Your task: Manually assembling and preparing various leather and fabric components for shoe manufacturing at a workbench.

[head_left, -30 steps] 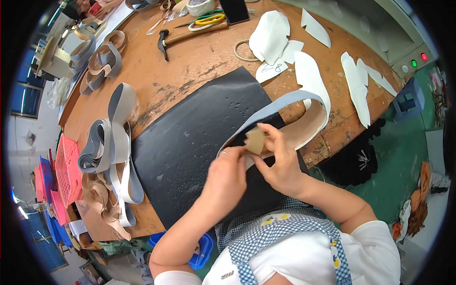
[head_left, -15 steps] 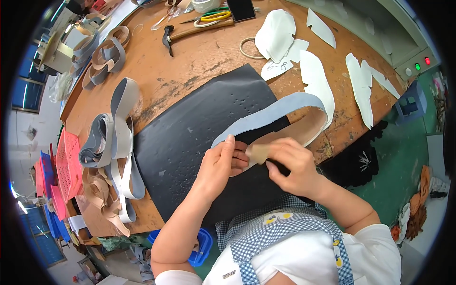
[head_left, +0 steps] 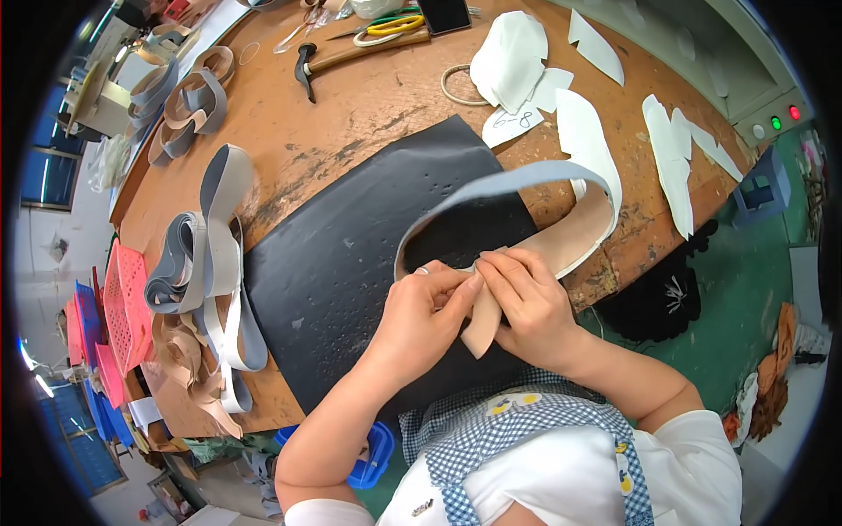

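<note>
A long strip [head_left: 574, 232], beige on one face and blue-grey on the other, arches in a loop above the black mat [head_left: 324, 272]. My left hand [head_left: 417, 316] pinches it between thumb and fingers on the loop's left side. Close beside it, my right hand [head_left: 539, 311] grips the strip with bent fingers, and the fingertips of both hands almost meet. A beige pointed end [head_left: 481, 329] hangs down between them. What lies under the fingers is hidden. I cannot tell whether the two ends are joined.
Coiled strips [head_left: 180, 263] are heaped on the left of the wooden table [head_left: 289, 175], near a pink basket [head_left: 129, 307]. A hammer [head_left: 368, 60] and yellow-handled scissors [head_left: 399, 26] lie at the back. White pattern pieces [head_left: 510, 61] spread over the right.
My right hand has come in against the left and now holds the strip. The loop stands more upright and rounder. A beige end now hangs between my hands.
</note>
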{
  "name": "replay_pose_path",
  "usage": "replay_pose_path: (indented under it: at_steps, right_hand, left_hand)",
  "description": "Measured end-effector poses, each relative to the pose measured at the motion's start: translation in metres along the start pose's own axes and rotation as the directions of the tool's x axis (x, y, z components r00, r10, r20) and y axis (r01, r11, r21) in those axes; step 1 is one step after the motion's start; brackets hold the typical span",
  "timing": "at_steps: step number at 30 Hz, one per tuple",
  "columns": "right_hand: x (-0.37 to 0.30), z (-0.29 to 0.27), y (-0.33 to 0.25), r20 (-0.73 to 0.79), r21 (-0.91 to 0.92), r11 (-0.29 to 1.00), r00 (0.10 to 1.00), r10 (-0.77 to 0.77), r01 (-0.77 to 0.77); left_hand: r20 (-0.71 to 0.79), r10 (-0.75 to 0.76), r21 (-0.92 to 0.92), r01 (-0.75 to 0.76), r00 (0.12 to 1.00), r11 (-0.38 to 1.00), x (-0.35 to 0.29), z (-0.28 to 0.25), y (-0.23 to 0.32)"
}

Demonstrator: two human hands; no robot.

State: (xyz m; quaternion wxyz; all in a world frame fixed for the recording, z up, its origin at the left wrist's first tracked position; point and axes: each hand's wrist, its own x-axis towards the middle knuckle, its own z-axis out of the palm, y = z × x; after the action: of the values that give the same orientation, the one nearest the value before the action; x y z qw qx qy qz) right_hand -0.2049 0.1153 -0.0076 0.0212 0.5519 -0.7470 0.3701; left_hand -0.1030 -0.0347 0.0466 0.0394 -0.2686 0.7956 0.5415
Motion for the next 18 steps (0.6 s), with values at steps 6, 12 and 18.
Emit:
replay_pose_path:
  at_steps: [6, 12, 18]
  right_hand:
    - [0.002, -0.006, 0.006, -0.033, -0.015, 0.999, 0.999, -0.031, 0.03]
    - [-0.001, -0.007, 0.006, -0.13, 0.132, 0.986, 0.985, 0.117, -0.099]
    - [-0.004, -0.006, 0.003, -0.104, 0.047, 0.997, 0.993, 0.063, -0.058]
  left_hand:
    - [0.064, 0.009, 0.27, -0.026, 0.998, 0.962, -0.007, -0.01, 0.001]
    - [0.089, -0.01, 0.507, -0.037, 0.996, 0.861, -0.016, 0.003, 0.024]
    - [0.048, 0.276, 0.371, -0.274, 0.96, 0.887, 0.021, 0.014, 0.0]
